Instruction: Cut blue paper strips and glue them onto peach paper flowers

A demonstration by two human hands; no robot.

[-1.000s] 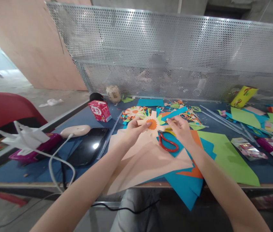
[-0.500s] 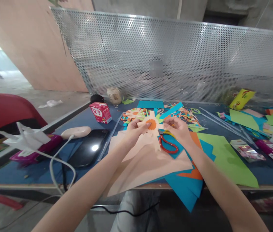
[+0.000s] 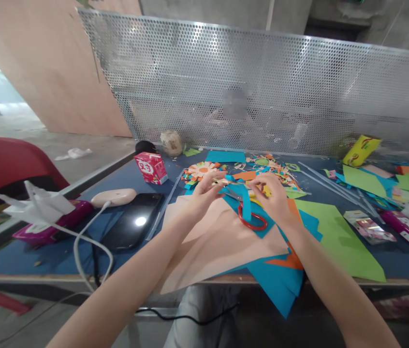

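My left hand (image 3: 204, 192) and my right hand (image 3: 272, 198) are close together over the blue table (image 3: 63, 251). Both pinch a blue paper strip (image 3: 245, 200) that hangs down between them. Just below it lie red-handled scissors (image 3: 251, 221) on blue paper. A paper flower (image 3: 203, 170) with peach petals and an orange centre lies flat behind my left hand among other cut shapes. Large peach sheets (image 3: 215, 244) lie under my forearms.
A perforated metal screen (image 3: 262, 87) closes the back of the table. At left are a red carton (image 3: 150, 167), a black phone (image 3: 132, 220), a white charger with cable (image 3: 45, 208) and a red chair (image 3: 5, 164). Green sheets (image 3: 338, 237), scraps and packets lie at right.
The peach flower that my hands held is out of them. Both hands have shifted slightly and now pinch a blue paper strip above the scissors.
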